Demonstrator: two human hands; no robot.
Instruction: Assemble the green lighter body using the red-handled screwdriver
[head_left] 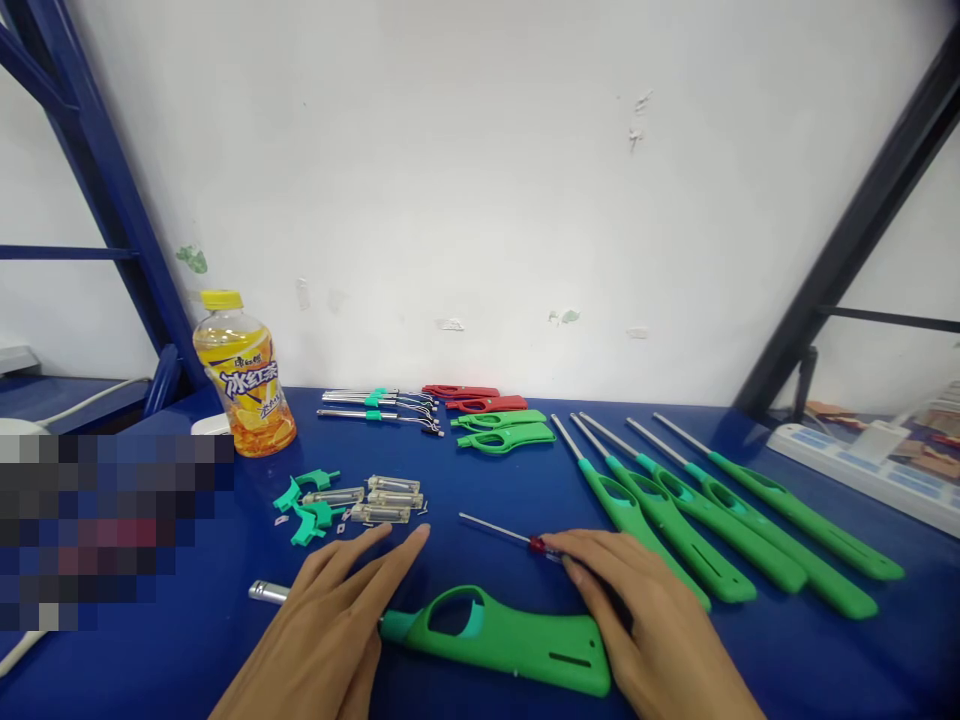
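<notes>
A green long-neck lighter (517,640) lies across the blue table (480,480) right in front of me, its metal tube tip (266,592) pointing left. My left hand (337,620) lies flat on the tube and neck, fingers stretched out and holding nothing. My right hand (652,630) rests just right of the lighter's handle, its fingers closed over the handle of a small screwdriver (495,530). The thin shaft and red collar stick out to the left; the handle is mostly hidden.
Several assembled green lighters (675,520) lie in a row on the right. Red and green handle shells (487,420), metal tubes (375,405), teal triggers and clear fuel tanks (352,497) sit further back. A yellow-capped drink bottle (244,375) stands at the left, a power strip (862,460) at the far right.
</notes>
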